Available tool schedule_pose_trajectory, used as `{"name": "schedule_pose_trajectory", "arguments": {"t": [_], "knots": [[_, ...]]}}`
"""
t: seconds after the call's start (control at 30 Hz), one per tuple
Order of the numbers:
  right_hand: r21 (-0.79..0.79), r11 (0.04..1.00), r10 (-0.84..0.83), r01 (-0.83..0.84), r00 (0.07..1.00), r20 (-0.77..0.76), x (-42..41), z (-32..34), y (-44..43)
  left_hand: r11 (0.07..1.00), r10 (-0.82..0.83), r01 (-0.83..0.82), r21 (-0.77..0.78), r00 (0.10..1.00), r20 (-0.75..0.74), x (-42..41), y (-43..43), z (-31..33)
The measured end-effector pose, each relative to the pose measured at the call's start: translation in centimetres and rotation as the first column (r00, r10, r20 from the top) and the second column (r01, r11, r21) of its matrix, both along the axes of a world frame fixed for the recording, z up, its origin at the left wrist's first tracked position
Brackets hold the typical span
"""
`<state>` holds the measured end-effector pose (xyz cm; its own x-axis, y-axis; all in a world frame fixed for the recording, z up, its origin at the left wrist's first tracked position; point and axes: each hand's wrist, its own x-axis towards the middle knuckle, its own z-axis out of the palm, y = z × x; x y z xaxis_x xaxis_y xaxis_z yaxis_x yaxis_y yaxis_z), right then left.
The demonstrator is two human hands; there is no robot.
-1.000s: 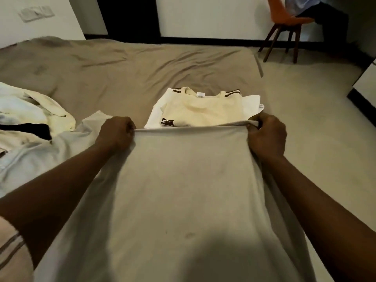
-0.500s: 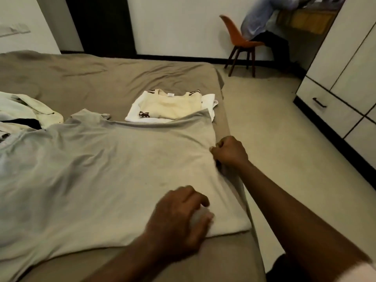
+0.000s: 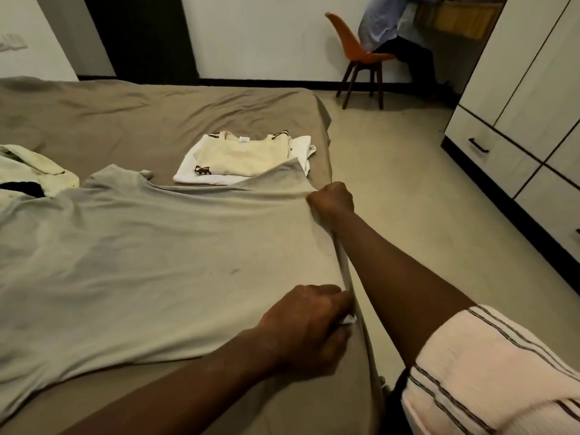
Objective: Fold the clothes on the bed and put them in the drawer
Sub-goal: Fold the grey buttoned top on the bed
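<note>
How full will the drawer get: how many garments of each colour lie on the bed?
Grey: 1, shirt
Cream: 2, folded top and crumpled piece
White: 1, folded piece under it
Black: 1, partly hidden item
Total: 5

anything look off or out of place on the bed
Yes: the grey shirt lies wrinkled, its far corner overlapping the folded stack, and a small dark mark shows near its middle.

Brown bed (image 3: 157, 120) w/ grey tee (image 3: 141, 262), folded stack (image 3: 244, 158), clothes pile (image 3: 28, 174).
</note>
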<state>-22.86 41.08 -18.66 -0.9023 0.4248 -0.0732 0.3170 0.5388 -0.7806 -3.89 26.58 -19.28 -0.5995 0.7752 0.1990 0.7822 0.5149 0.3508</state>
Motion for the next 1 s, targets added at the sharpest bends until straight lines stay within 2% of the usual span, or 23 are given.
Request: {"name": "schedule_pose_trajectory", "arguments": {"t": [0.13, 0.2, 0.27, 0.33, 0.37, 0.43, 0.5, 0.53, 0.57, 0.6, 0.67, 0.83, 0.93, 1.0], "knots": [[0.176, 0.984, -0.027, 0.018, 0.998, 0.052, 1.7, -0.9, 1.9, 0.999, -0.029, 0.03, -0.014, 0.997, 0.071, 1.6, -0.7, -0.5], [0.315, 0.949, 0.016, -0.02, 1.0, 0.014, 3.8, -0.7, 1.5, 0.998, -0.057, 0.054, 0.03, 0.994, 0.089, 2.9, -1.9, -0.2], [0.418, 0.905, 0.156, -0.077, 0.975, -0.159, 6.9, 0.0, 0.5, 0.993, -0.038, 0.031, 0.111, 0.997, 0.064, 4.1, -4.0, 0.1], [0.437, 0.84, 0.454, -0.322, 0.859, -0.239, 11.0, 0.9, -1.4, 0.993, 0.029, -0.03, 0.112, 1.0, 0.01, 5.0, -8.2, 0.0], [0.442, 0.754, 0.609, -0.485, 0.768, -0.197, 13.2, 1.3, -2.1, 0.993, 0.084, -0.083, 0.088, 0.996, -0.009, 5.1, -10.6, -0.2], [0.451, 0.528, 0.809, -0.719, 0.588, -0.011, 17.2, 1.5, -3.8, 0.972, 0.234, -0.234, 0.01, 0.971, -0.041, 5.1, -16.4, -0.8], [0.546, 0.265, 0.854, -0.795, 0.457, 0.251, 19.9, 0.8, -5.6, 0.902, 0.406, -0.418, -0.108, 0.907, -0.114, 5.5, -22.8, -1.4], [0.614, 0.165, 0.824, -0.772, 0.45, 0.345, 20.7, 0.1, -6.1, 0.851, 0.481, -0.499, -0.162, 0.866, -0.14, 5.5, -25.5, -1.7], [0.668, 0.122, 0.795, -0.734, 0.476, 0.377, 21.3, -0.6, -6.5, 0.805, 0.543, -0.561, -0.191, 0.828, -0.141, 5.6, -27.8, -1.9], [0.705, 0.131, 0.78, -0.697, 0.511, 0.361, 21.6, -1.1, -7.0, 0.771, 0.589, -0.604, -0.2, 0.797, -0.134, 5.9, -30.0, -2.0], [0.742, 0.211, 0.75, -0.636, 0.592, 0.295, 22.0, -1.7, -7.6, 0.755, 0.609, -0.623, -0.204, 0.782, -0.131, 6.0, -32.7, -2.3], [0.781, 0.343, 0.594, -0.522, 0.765, 0.25, 22.8, -1.2, -8.1, 0.774, 0.544, -0.582, -0.249, 0.813, -0.209, 6.0, -34.1, -1.6], [0.769, 0.421, 0.485, -0.48, 0.836, 0.256, 23.2, 0.0, -6.8, 0.73, 0.582, -0.611, -0.307, 0.791, -0.189, 5.2, -33.9, 0.3], [0.737, 0.478, 0.435, -0.477, 0.858, 0.273, 23.2, 1.1, -5.4, 0.685, 0.602, -0.599, -0.415, 0.786, -0.14, 4.2, -34.2, 1.6]]}}
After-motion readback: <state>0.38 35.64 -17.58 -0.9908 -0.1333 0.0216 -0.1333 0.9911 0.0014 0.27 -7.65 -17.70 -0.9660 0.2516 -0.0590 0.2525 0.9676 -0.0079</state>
